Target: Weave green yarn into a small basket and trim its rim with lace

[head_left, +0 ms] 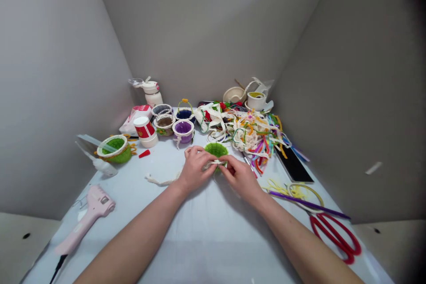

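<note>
While our left hand [198, 167] and right hand [240, 175] both pinched white trim [217, 162] at the near rim of the green cup [215, 149], uneven pulling — we judged — could skew it or tip the cup.

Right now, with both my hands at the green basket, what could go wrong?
The white trim pinched by your left hand and right hand at the green basket might slip if either loosens. The red-handled scissors lie beside your right forearm, near the table edge, so you could knock them. The pink glue gun lies off to your left; if it's hot, which I can't see, touching its nozzle could burn.
</note>
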`<control>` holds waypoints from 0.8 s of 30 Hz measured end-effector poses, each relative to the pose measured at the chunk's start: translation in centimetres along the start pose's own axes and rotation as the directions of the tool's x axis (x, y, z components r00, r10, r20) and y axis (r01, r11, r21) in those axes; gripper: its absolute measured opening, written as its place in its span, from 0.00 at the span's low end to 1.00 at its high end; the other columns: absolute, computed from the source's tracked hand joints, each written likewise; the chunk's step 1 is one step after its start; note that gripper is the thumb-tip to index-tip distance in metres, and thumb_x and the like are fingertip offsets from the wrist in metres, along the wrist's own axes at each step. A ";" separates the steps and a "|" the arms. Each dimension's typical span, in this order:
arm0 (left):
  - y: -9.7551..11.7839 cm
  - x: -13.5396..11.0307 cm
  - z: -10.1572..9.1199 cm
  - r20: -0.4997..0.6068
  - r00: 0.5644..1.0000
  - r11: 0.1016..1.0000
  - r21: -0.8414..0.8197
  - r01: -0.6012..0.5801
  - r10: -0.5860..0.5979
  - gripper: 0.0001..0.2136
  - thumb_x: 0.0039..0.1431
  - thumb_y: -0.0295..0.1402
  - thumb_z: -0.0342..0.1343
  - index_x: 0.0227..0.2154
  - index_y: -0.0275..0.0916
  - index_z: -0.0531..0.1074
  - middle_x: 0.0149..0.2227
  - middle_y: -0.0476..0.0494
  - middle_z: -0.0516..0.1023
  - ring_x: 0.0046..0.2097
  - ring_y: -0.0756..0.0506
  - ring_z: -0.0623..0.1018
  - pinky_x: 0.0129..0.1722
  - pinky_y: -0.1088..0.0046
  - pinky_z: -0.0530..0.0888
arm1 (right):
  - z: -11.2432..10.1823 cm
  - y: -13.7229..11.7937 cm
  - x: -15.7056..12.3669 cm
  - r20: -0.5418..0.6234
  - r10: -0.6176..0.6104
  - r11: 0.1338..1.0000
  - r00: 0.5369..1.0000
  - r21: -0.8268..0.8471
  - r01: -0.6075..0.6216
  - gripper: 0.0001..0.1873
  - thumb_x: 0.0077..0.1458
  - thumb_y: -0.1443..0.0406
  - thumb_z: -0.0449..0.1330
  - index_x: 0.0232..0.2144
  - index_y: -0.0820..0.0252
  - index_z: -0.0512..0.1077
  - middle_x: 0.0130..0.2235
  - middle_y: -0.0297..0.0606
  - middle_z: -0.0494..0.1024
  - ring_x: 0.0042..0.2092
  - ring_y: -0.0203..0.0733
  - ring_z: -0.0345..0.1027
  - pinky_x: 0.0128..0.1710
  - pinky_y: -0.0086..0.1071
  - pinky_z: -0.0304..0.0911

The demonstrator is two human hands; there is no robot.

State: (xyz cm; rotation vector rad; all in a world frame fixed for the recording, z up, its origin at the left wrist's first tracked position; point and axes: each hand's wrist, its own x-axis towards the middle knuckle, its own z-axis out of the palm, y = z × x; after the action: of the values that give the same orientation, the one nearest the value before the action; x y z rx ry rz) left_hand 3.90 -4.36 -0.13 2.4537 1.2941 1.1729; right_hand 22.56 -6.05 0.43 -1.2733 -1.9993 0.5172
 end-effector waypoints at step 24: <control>-0.1 -1.2 -2.0 0.234 0.898 0.709 -0.552 0.438 -0.372 0.12 0.59 0.37 0.58 0.43 0.42 0.65 0.32 0.52 0.70 0.33 0.51 0.70 0.35 0.75 0.68 | 0.8 1.6 -0.1 -0.098 -0.134 0.989 0.986 0.048 0.140 0.07 0.60 0.67 0.56 0.38 0.58 0.74 0.35 0.38 0.80 0.36 0.41 0.73 0.36 0.32 0.65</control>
State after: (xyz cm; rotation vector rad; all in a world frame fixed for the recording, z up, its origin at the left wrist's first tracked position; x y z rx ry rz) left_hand 2.10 -5.69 0.50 1.6446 1.1267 1.0899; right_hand 23.03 -5.38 -1.16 -1.0980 -1.9638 0.4340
